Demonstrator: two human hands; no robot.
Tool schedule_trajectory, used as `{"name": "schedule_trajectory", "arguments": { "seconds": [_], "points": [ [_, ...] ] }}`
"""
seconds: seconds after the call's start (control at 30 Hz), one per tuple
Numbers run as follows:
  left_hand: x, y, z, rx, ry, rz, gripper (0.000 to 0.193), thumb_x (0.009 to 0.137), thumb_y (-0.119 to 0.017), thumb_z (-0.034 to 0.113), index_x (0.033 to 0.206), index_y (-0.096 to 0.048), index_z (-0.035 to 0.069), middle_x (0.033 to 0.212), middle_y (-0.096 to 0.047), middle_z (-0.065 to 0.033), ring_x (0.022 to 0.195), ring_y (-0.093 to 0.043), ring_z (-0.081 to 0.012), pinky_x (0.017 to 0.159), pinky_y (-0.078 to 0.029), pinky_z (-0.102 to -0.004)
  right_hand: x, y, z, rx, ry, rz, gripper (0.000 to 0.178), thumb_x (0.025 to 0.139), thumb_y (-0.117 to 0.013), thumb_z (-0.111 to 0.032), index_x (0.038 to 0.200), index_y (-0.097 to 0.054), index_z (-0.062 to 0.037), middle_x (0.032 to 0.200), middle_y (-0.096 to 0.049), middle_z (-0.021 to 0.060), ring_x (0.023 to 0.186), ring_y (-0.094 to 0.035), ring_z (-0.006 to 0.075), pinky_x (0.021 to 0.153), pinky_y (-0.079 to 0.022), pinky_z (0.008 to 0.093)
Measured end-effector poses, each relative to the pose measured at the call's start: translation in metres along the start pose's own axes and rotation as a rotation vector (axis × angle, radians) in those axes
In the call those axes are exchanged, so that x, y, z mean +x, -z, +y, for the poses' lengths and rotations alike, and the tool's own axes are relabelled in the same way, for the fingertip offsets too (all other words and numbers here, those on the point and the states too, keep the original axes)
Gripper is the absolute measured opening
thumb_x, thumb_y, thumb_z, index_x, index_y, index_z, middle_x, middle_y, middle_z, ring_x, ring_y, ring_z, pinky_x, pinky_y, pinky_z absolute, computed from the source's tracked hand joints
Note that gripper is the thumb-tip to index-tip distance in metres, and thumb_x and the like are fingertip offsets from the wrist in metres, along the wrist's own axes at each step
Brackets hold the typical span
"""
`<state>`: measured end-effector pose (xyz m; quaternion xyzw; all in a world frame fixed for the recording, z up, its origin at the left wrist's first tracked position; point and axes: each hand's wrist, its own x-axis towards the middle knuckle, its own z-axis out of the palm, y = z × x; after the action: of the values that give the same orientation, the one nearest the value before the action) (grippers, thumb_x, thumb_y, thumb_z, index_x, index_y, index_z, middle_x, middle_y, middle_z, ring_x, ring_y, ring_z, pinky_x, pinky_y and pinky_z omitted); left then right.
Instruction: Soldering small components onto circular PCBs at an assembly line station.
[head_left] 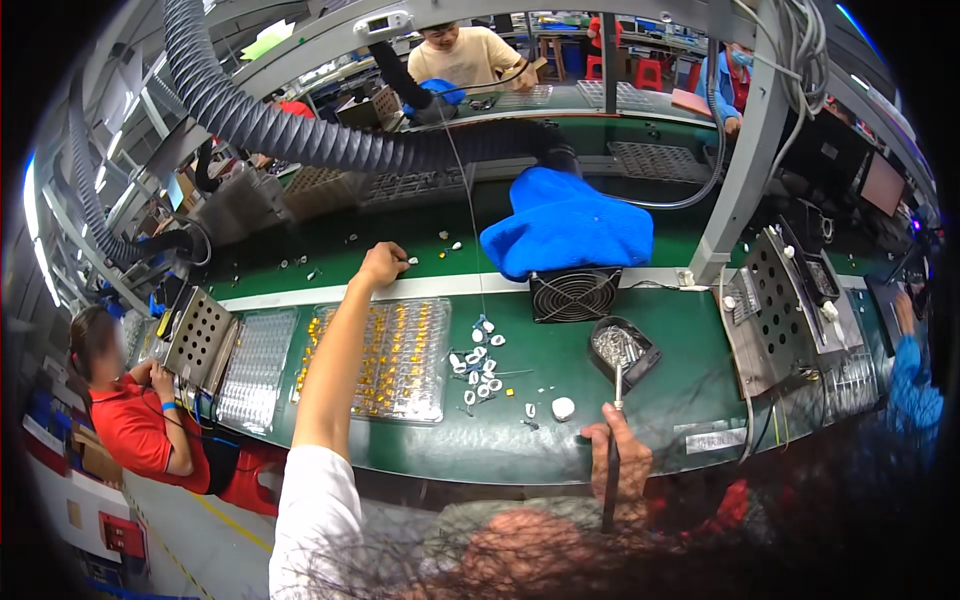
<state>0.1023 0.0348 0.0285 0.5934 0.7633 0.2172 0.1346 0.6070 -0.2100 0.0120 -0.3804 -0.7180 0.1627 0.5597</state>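
Observation:
My left hand (pixel 384 264) reaches over the white strip onto the far green surface. Its fingers are bent together at a small white part (pixel 413 261), which seems pinched at the fingertips. Low on the right, my right hand (pixel 622 458) grips a soldering iron (pixel 618 388) with a metal barrel and a black cord. The iron's end points into a black holder (pixel 645 362) filled with silvery metal wool or scraps. Between the hands lies a loose cluster of white ring-shaped parts (pixel 488 366) with dark leads. A round white lump (pixel 563 408) sits near the front edge.
A clear tray of yellow-orange pieces (pixel 425 350) lies under my left forearm, another clear tray (pixel 258 365) beyond it. A black fan (pixel 573 295) topped by blue cloth (pixel 570 225) stands behind the holder. A perforated metal stand (pixel 775 315) is right. Co-workers sit around.

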Motion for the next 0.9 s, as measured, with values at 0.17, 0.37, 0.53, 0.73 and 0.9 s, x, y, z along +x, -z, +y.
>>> {"name": "schedule_trajectory", "arguments": {
  "seconds": [0.17,0.37,0.53,0.73,0.9],
  "points": [
    [-0.009,-0.011,0.026,0.083,-0.263,0.051,0.017,0.085,-0.069,0.001,0.101,-0.075,0.002,0.087,-0.074,-0.0134,0.081,-0.073,-0.0279,0.078,-0.056,-0.0364,-0.003,0.002,0.0,-0.005,-0.051,-0.027,0.044,0.088,-0.07,0.01,0.131,-0.061,0.0059,0.081,-0.073,0.0161,0.069,-0.074,0.029,0.065,-0.058,0.0361],
    [-0.089,0.032,0.101,-0.267,-0.423,0.27,0.015,0.09,-0.071,0.002,0.104,-0.074,-0.001,0.088,-0.075,-0.009,0.081,-0.071,-0.0136,0.076,-0.057,-0.0284,0.002,0.007,-0.005,-0.005,0.056,0.027,0.046,0.089,-0.069,0.009,0.133,-0.057,0.0055,0.082,-0.074,0.0159,0.069,-0.074,0.0301,0.064,-0.059,0.0371],
    [-0.179,0.023,0.173,-0.576,-0.467,0.102,0.023,0.096,-0.073,0.002,0.118,-0.069,-0.004,0.105,-0.073,-0.0058,0.095,-0.068,-0.0118,0.088,-0.055,-0.026,0.003,0.014,-0.002,-0.036,0.131,0.058,0.046,0.09,-0.069,0.008,0.134,-0.056,0.0052,0.084,-0.075,0.0151,0.069,-0.074,0.029,0.062,-0.058,0.0371],
    [-0.237,0.001,0.21,-0.883,-0.373,-0.438,0.024,0.096,-0.072,-0.001,0.119,-0.068,-0.006,0.105,-0.074,-0.0122,0.097,-0.071,-0.0157,0.087,-0.058,-0.0275,0.01,0.008,-0.01,0.0,0.12,0.033,0.04,0.098,-0.062,0.004,0.137,-0.053,0.0042,0.092,-0.077,0.0144,0.073,-0.073,0.0258,0.068,-0.057,0.0359],
    [-0.248,-0.039,0.221,-0.822,-0.361,-0.677,0.023,0.096,-0.072,0.0,0.118,-0.068,-0.008,0.106,-0.076,-0.0163,0.104,-0.074,-0.0206,0.091,-0.06,-0.0305,0.009,0.004,-0.005,0.001,0.094,0.043,0.038,0.099,-0.062,0.005,0.137,-0.055,0.0039,0.09,-0.076,0.0156,0.073,-0.073,0.0248,0.069,-0.058,0.0346]
  ]
}}
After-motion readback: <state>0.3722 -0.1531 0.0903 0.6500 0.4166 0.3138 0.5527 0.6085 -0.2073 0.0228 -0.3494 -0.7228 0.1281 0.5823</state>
